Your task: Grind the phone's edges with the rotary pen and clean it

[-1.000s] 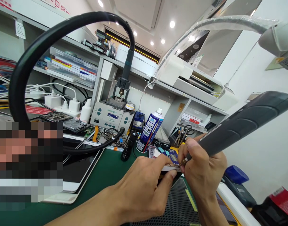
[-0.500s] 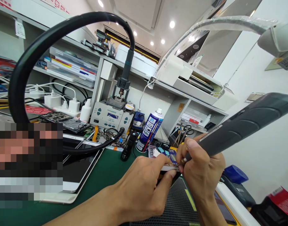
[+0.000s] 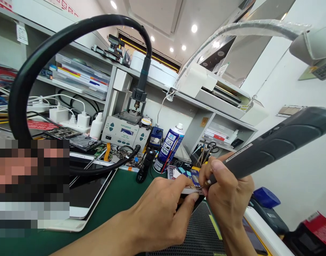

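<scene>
My left hand [image 3: 163, 209] pinches a thin phone-like device [image 3: 191, 191] between thumb and fingers. Its pale edge with small holes faces up, while a dark side shows beneath; most of it is hidden by my hands. My right hand [image 3: 227, 192] is wrapped round a thick grey handheld tool [image 3: 275, 142], whose body slants up to the right. The tool's thin metal tip meets the device's edge, close to my left fingertips. Below both hands lies a black perforated mat [image 3: 203, 227].
Behind my hands stand a blue spray can [image 3: 169, 148] and a black flashlight [image 3: 146, 165]. A hot-air station [image 3: 125, 131] with a looping black hose [image 3: 80, 28] sits further back. White tablets [image 3: 85, 199] lie left; a yellow-edged phone [image 3: 255, 236] lies right.
The view has shifted very slightly. Both hands, the device and the tool keep nearly the same positions, with the tip still at the edge.
</scene>
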Available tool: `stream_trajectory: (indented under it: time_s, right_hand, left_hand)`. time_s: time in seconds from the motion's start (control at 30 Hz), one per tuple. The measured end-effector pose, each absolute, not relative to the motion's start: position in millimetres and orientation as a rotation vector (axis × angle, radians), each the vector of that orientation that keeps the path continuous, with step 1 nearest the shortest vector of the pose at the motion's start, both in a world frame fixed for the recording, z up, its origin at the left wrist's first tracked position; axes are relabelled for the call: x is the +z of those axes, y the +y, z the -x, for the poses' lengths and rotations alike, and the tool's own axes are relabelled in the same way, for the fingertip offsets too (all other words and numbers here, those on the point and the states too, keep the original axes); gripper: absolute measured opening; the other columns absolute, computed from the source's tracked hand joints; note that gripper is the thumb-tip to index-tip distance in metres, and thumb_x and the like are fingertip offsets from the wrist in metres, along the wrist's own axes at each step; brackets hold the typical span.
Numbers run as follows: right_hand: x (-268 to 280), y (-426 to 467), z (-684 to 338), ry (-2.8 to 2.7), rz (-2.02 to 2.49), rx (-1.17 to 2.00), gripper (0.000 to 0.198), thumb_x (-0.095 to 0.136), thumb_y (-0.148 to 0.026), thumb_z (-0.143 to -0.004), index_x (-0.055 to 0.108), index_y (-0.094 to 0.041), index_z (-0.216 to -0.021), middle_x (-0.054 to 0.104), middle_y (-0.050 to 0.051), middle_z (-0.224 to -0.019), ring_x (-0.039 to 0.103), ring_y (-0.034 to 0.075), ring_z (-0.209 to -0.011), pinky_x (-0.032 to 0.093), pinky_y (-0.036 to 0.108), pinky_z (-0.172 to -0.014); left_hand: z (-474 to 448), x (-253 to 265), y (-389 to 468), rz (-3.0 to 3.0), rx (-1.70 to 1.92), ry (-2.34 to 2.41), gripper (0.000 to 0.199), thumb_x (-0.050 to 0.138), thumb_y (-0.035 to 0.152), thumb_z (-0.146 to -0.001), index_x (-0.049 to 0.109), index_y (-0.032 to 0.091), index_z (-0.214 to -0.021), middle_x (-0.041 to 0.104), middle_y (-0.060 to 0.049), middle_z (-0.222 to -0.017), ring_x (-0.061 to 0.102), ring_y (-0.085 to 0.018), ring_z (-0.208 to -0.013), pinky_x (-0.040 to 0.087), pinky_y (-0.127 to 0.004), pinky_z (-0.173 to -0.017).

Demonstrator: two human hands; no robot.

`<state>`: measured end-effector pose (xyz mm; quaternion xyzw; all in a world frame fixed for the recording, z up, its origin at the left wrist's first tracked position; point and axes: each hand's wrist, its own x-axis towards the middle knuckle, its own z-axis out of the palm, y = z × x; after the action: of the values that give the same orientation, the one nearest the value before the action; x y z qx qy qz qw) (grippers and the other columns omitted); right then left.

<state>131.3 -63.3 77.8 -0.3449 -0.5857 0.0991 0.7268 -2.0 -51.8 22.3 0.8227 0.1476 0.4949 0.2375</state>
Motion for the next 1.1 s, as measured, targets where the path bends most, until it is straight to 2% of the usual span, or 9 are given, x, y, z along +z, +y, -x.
stream_trajectory:
  time_s: [0.2,0.37,0.5,0.83,1.0,1.1]
  right_hand:
    - [78.7,-62.3,-131.2,-1.274,0.765,0.253,0.026,0.066,-0.027,-0.08,0.049,-0.022,-0.062,0.047,-0.008,-0.045,0.043,0.011,-0.031,0.032,0.024,-0.029]
    - [77.9,-61.2,-132.2,-1.233,0.807,0.193,0.027,0.066,-0.027,-0.081,0.048,-0.022,-0.061,0.045,-0.008,-0.044,0.043,0.011,-0.031,0.033,0.023,-0.031]
    - [78.9,-63.0,-129.7,-1.284,0.732,0.265,0.025,0.066,-0.027,-0.079,0.049,-0.022,-0.061,0.047,-0.008,-0.045,0.043,0.011,-0.03,0.033,0.024,-0.029]
    - [79.0,-62.8,-131.2,-1.27,0.747,0.256,0.025,0.066,-0.026,-0.079,0.049,-0.022,-0.061,0.048,-0.008,-0.046,0.044,0.011,-0.033,0.034,0.023,-0.031]
    - [79.7,-62.7,-130.0,-1.244,0.804,0.247,0.028,0.065,-0.027,-0.081,0.049,-0.022,-0.059,0.046,-0.008,-0.043,0.042,0.011,-0.028,0.032,0.023,-0.028]
    - [79.4,-63.1,-129.2,-1.232,0.795,0.235,0.028,0.066,-0.026,-0.08,0.049,-0.021,-0.058,0.046,-0.008,-0.043,0.043,0.01,-0.029,0.032,0.023,-0.029]
  left_hand:
    - [2.1,23.1,-52.9,-2.268,1.383,0.406,0.018,0.044,0.013,-0.097,0.058,0.01,-0.108,0.036,0.009,-0.062,0.028,-0.008,-0.041,0.022,-0.026,-0.042]
    - [0.7,23.7,-50.8,-2.248,1.359,0.407,0.018,0.044,0.014,-0.097,0.058,0.012,-0.109,0.04,0.008,-0.064,0.033,-0.009,-0.043,0.024,-0.025,-0.042]
    - [1.1,23.6,-50.0,-2.243,1.341,0.404,0.014,0.045,0.015,-0.097,0.057,0.013,-0.103,0.037,0.008,-0.063,0.029,-0.009,-0.042,0.021,-0.027,-0.042]
    - [2.2,21.3,-52.8,-2.239,1.339,0.411,0.015,0.045,0.015,-0.097,0.058,0.013,-0.103,0.044,0.006,-0.067,0.035,-0.01,-0.047,0.026,-0.026,-0.046]
    - [1.5,22.0,-51.5,-2.216,1.311,0.42,0.017,0.045,0.015,-0.097,0.058,0.014,-0.107,0.042,0.006,-0.066,0.033,-0.009,-0.045,0.024,-0.025,-0.041]
    - [1.7,23.1,-50.8,-2.232,1.33,0.403,0.016,0.044,0.015,-0.097,0.058,0.013,-0.105,0.043,0.006,-0.066,0.035,-0.01,-0.046,0.026,-0.025,-0.044]
